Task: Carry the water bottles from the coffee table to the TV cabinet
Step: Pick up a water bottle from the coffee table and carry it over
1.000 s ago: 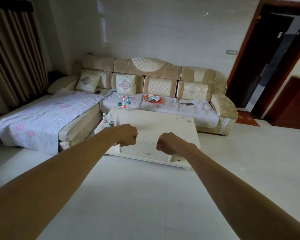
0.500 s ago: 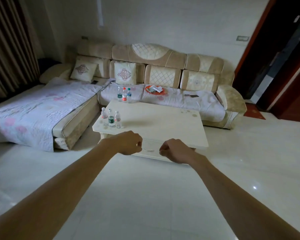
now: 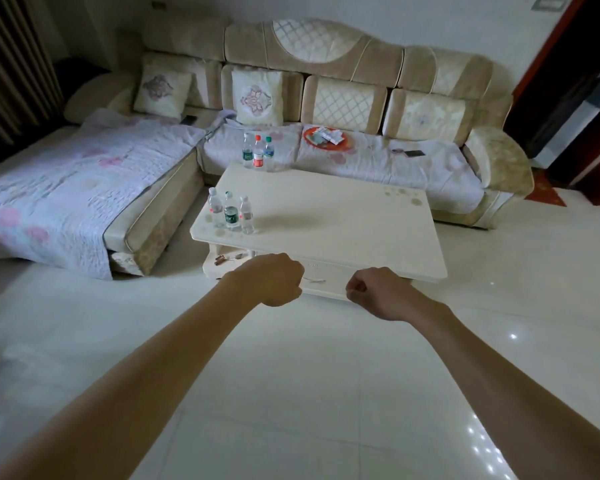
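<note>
A cream coffee table (image 3: 343, 230) stands ahead on the tiled floor. Three small water bottles stand together at its near left corner: a clear one (image 3: 215, 211), a green-labelled one (image 3: 231, 213) and another clear one (image 3: 246, 216). Three more stand at the far left edge: green-labelled (image 3: 247, 152), red-labelled (image 3: 257, 154) and blue-labelled (image 3: 268, 152). My left hand (image 3: 274, 280) and my right hand (image 3: 374, 292) are held out as empty fists, short of the table's near edge. The TV cabinet is out of view.
An L-shaped beige sofa (image 3: 326, 81) with a quilted cover wraps the table's far and left sides. An orange plate with packets (image 3: 323, 136) and a phone (image 3: 413, 153) lie on its seat. A dark doorway (image 3: 575, 81) opens at the right. Glossy floor stretches before me.
The view has advanced toward the coffee table, which now looks larger and closer. Both fists stay closed and held out in front, nearer the table's front edge.
</note>
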A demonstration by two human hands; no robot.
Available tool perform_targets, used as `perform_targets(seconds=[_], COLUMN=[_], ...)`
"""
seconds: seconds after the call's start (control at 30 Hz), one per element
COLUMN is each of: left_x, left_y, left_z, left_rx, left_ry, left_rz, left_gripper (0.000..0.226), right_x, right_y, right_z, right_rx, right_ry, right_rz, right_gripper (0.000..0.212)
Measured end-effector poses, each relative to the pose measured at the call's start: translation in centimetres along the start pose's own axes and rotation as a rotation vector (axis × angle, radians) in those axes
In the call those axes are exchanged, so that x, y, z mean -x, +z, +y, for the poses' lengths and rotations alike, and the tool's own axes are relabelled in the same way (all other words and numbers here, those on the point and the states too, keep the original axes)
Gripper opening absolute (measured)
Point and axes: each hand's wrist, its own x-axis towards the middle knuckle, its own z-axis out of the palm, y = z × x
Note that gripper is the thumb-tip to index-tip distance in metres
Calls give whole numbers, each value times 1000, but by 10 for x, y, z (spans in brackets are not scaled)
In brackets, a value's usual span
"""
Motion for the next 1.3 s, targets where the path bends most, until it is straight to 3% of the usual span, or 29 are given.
perform_targets(seconds=[0.27,0.4,0.6,0.73,1.0,1.3], left_x=[-80,-118,-159,-175,-217,-301], left_y=[-3,-20,-39,-38,-33,-45], left_z=[-28,-34,-28,-40,-122,-254], left_rx=[24,13,230,279,297,414], left_ry=[-91,-212,-332,-384,-452,-353], left_rz=[-100,-32,149,118,-34,14], left_gripper=[30,31,27,28,33,31], right_x=[-93,-148,-218,-257,-348,-473], right_y=[-24,-46,-83,-84,-73,-62], right_z=[39,63,76,71,41,-40], right_rx=[-26,5,21,12,78,51], right_ry=[-49,-87,-191,-249,-261,-247], right_rz=[-61,-92,-153,-161,-301,-284], right_gripper=[23,24,22,18,19,28])
